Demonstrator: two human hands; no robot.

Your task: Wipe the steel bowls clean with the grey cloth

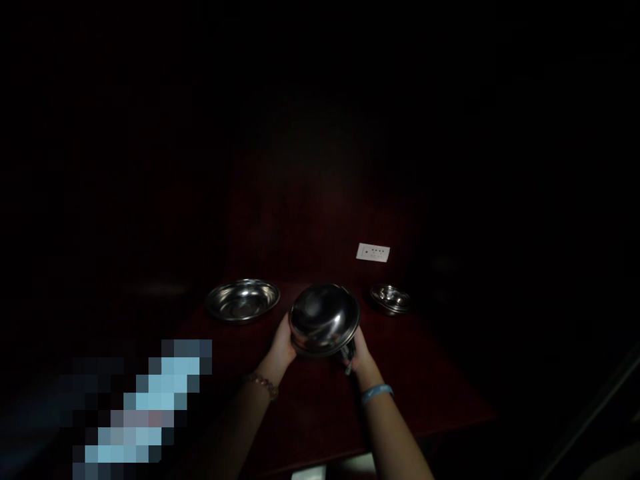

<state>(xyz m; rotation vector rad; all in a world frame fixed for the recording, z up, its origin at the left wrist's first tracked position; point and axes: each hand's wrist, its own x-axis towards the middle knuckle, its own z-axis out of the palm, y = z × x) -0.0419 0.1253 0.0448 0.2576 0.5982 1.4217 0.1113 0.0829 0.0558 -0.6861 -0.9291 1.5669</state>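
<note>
In the middle of the head view, a shiny round metal bowl point(325, 319) is held above the dark red table, its rounded side apparently facing up. My left hand point(284, 343) is closed around its left edge, with a beaded bracelet on that wrist. On the opposite side my right hand point(360, 350) grips the bowl's right edge; a light blue band circles this wrist. A small shiny metallic piece point(347, 360) shows below the rim by the right fingers, too dark to name. Most fingertips are hidden under the bowl.
A wide, shallow steel dish point(242, 316) rests on the table point(320, 420) at left. Smaller steel bowls point(391, 308), seemingly stacked, stand at right. Behind them, a white socket plate point(373, 253) is on the dark red wall. A blurred-out pale blue patch point(145, 407) lies lower left. Surroundings are very dark.
</note>
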